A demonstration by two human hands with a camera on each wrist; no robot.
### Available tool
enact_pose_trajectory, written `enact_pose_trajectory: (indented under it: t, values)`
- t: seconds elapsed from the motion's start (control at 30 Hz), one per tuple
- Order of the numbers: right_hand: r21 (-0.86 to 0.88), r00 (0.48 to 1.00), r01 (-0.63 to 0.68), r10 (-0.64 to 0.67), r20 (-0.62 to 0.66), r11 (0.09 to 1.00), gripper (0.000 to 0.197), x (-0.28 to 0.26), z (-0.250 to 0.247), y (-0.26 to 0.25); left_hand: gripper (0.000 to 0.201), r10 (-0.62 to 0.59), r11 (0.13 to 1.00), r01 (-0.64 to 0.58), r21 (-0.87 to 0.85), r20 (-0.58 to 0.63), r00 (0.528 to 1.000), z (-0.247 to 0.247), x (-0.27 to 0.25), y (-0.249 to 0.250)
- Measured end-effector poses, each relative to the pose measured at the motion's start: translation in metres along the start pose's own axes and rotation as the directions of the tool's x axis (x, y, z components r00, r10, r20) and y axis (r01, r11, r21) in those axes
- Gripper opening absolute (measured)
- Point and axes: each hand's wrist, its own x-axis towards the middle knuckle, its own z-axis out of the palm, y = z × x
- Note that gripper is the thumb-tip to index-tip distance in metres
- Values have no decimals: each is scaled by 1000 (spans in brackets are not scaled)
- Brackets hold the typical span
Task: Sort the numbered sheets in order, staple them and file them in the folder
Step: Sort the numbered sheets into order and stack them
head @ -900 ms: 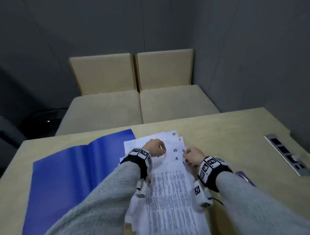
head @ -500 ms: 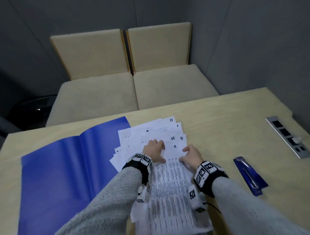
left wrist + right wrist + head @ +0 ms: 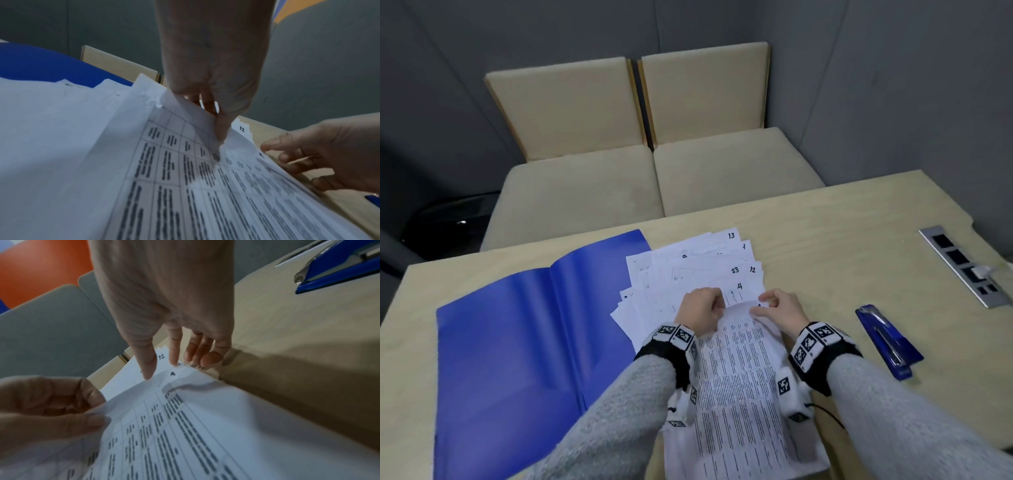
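Note:
Numbered white sheets (image 3: pixel 688 270) lie fanned on the table, showing 13, 23, 12 and 4 at their corners. On top lies a sheet printed with a table (image 3: pixel 739 383). My left hand (image 3: pixel 703 306) pinches its far edge between thumb and fingers (image 3: pixel 221 129), and that edge bows up. At the sheet's far right corner my right hand (image 3: pixel 774 306) pinches with thumb (image 3: pixel 148 368) and index finger. The open blue folder (image 3: pixel 517 342) lies flat to the left, partly under the sheets. A blue stapler (image 3: pixel 887 342) lies right of my right wrist.
A metal socket strip (image 3: pixel 965 263) is set into the table at the far right. Two beige seats (image 3: pixel 654 178) stand beyond the table's far edge, against grey walls. Bare tabletop (image 3: pixel 825 246) shows between the sheets and the strip.
Both hands have slid a little toward me from the numbered corners onto the printed sheet's far edge, which now curls up. The head view has tilted down, bringing the stapler into sight.

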Motion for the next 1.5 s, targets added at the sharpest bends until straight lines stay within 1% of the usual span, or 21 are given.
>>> enact_pose_trajectory:
  t: [0.07,0.1,0.2,0.23,0.27,0.33,0.37,0.47,0.57,0.6,0.67,0.77,0.83,0.9,0.97,1.07,1.13,1.23,1.33,1.43,1.5]
  values:
    - [78,999,-4,0,53,997,23,-11,1,-2,5,1,997,0,-75,12,1000,-3,-11,-1]
    - [105,998,-11,5,65,994,27,-14,2,0,6,6,996,-4,-93,16,1000,-3,-17,-2]
    - [158,999,-8,2,36,987,59,-21,4,7,7,21,988,-20,-155,1,1000,-1,-33,-8]
    - [158,999,-28,22,41,987,63,-22,5,9,7,21,982,-21,-188,-1,1000,0,-39,-11]
    - [161,999,-38,32,41,986,58,-22,5,11,8,24,977,-23,-214,4,1000,0,-43,-12]
    - [151,997,-58,49,63,987,34,-23,4,12,8,19,970,-15,-242,14,1000,1,-47,-14]
    - [152,997,-49,40,63,987,31,-21,3,13,5,17,973,-16,-231,4,1000,1,-44,-15]
    - [151,998,-26,17,64,988,32,-9,-1,18,20,33,999,-34,-11,-93,995,-2,-14,-19]
    - [144,998,-24,15,62,989,16,-6,-5,17,43,32,962,12,272,-156,987,-9,25,-14]
    - [121,998,-12,4,69,993,15,-5,-6,18,51,27,941,22,339,-139,990,-11,36,-11]
    - [60,996,29,-34,81,998,19,-4,-8,21,68,6,901,9,434,-32,999,-12,54,-7]
    - [60,994,54,-59,95,997,22,-2,-12,22,94,-58,864,-6,503,111,992,-12,67,-6]
    - [67,992,76,-82,92,995,26,-2,-16,20,92,-36,855,-11,519,80,996,-12,70,-6]
    - [97,991,80,-90,98,992,18,3,-18,17,77,45,868,-37,495,-3,999,-13,67,-7]
    - [74,990,113,-118,81,991,18,5,-18,15,62,139,904,-87,418,-95,986,-9,59,-9]
    - [-2,983,178,-178,33,984,31,8,-14,12,47,308,897,-204,392,-221,925,4,42,-15]
    - [-12,978,210,-209,20,978,36,7,-12,7,50,378,861,-238,450,-253,891,15,34,-23]
    - [14,976,215,-216,33,976,20,10,-5,2,62,377,851,-235,470,-233,897,24,28,-28]
    - [41,978,208,-209,28,977,17,10,1,-3,63,366,856,-231,462,-226,903,24,26,-32]
    - [76,980,196,-197,14,978,18,8,7,-4,56,208,934,-127,333,-223,952,15,33,-31]
    - [98,983,183,-183,-3,978,24,6,11,-4,63,71,973,-15,231,-235,969,3,47,-28]
